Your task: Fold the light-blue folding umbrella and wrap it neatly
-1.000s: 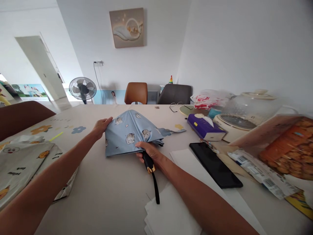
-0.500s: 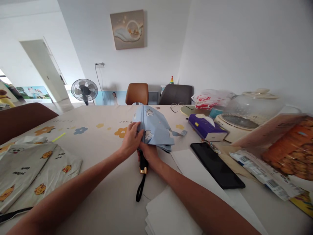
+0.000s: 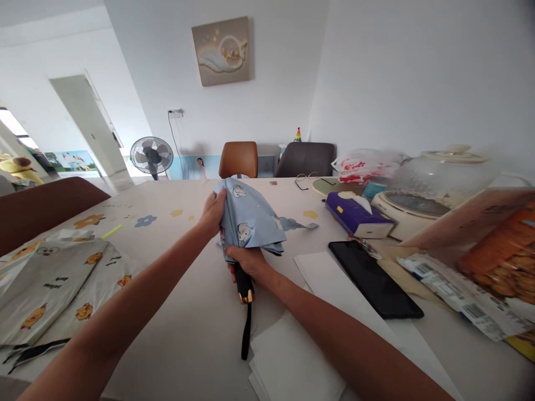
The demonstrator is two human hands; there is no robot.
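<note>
Currently, table [image 3: 184, 301] and room: a cream printed fabric [image 3: 62, 278] is lying rumpled at near left, a standing fan [image 3: 151, 156] is rising beyond the far left, a brown chair [image 3: 239, 160] and a dark grey chair [image 3: 307, 159] are standing at the far edge, and white papers [image 3: 296, 356], a purple tissue pack [image 3: 355, 214] and a black phone [image 3: 374, 278] are lying to the right.
Umbrella [image 3: 253, 217]: it is occupying the middle of the table, left of the phone, its handle [image 3: 243, 281] pointing near.
Left hand [image 3: 213, 211]: it is grasping the left edge of the blue cloth.
Right hand [image 3: 251, 264]: it is gripping the handle's top, just under the cloth.
Half a second's change: the left hand is now holding farther up the cloth, apart from the right hand instead of against it; the wrist strap [image 3: 246, 334] is hanging straight rather than looped.
Cloth: smooth, pale blue, with white cartoon animals, it is falling in loose pleats.
Handle: black and thick, it is ending in a shiny gold-coloured cap [image 3: 246, 296].
</note>
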